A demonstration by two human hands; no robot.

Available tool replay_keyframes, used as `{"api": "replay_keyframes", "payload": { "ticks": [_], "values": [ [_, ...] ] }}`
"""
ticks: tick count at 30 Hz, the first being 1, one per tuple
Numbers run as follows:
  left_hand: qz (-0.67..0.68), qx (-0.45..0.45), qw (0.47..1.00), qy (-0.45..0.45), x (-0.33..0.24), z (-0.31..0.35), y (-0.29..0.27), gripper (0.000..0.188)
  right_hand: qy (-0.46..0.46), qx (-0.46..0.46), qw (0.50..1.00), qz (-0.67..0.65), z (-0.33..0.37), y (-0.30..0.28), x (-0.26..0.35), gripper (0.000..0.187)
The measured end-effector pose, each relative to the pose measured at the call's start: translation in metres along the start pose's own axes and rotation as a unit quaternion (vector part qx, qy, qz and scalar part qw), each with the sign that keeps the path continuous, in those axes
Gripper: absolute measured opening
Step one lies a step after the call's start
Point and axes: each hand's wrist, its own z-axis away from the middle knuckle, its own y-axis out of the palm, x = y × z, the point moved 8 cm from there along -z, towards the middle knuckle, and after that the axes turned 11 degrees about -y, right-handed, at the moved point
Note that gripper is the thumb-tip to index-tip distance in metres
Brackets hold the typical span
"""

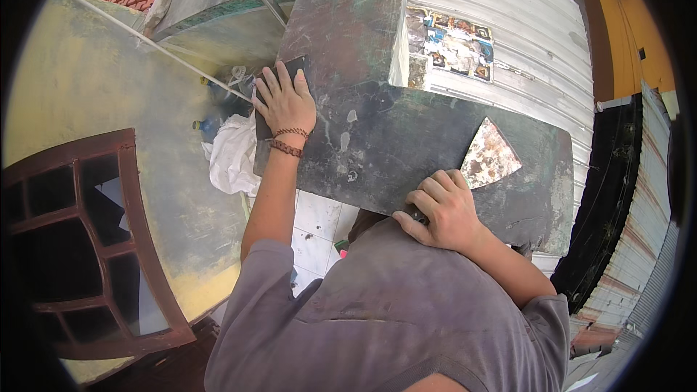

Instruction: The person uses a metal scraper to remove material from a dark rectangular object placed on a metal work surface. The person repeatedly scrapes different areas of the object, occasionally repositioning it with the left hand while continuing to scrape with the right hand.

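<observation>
The broad putty knife [491, 158], its triangular blade blotched with rust and pale residue, lies over the dark, scuffed surface [392, 131]. At its narrow end the right hand [446, 210] has a narrow grip, fingers curled around the dark handle [416, 213], which is mostly hidden. Well to the left of the putty knife, the left hand [285, 101] rests palm down with fingers slightly spread; its grip is wide and loose, over a dark flat piece [298, 67] whose material I cannot tell. Two brown bracelets [286, 148] circle that wrist.

Farther left of the putty knife hangs a crumpled white cloth [234, 156], and beyond it is a brown-framed window [129, 210]. Beyond the putty knife spreads a white corrugated metal sheet [530, 51], carrying a paint-smeared printed panel [459, 43]. Pale floor tiles [316, 215] show left of the putty knife, nearer the wearer.
</observation>
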Motion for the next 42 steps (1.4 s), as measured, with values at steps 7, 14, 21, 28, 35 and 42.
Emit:
{"api": "replay_keyframes", "payload": {
  "ticks": [7,14,21,28,35,42],
  "values": [
    [0.048,0.023,0.997,0.056,-0.039,0.020,-0.004,0.067,0.020,0.000,1.000,0.013,0.004,-0.003,-0.008,0.025],
    [0.011,0.025,0.993,0.113,-0.068,0.121,0.011,0.067,0.018,0.002,1.000,0.017,0.005,0.001,-0.008,0.027],
    [0.042,0.007,0.996,0.074,-0.049,0.052,0.006,0.067,0.009,0.001,1.000,0.012,0.002,0.000,-0.004,0.026],
    [0.036,0.010,0.998,0.054,-0.061,0.033,-0.001,0.067,0.011,-0.003,1.000,0.007,0.003,0.000,-0.003,0.025],
    [0.036,0.027,0.992,0.115,-0.054,0.104,0.003,0.067,0.018,-0.005,0.999,0.026,0.002,0.000,-0.007,0.021],
    [0.027,0.005,0.999,0.047,-0.011,0.091,0.010,0.069,0.014,-0.015,0.999,0.041,0.001,-0.002,-0.006,0.020]
  ]
}}
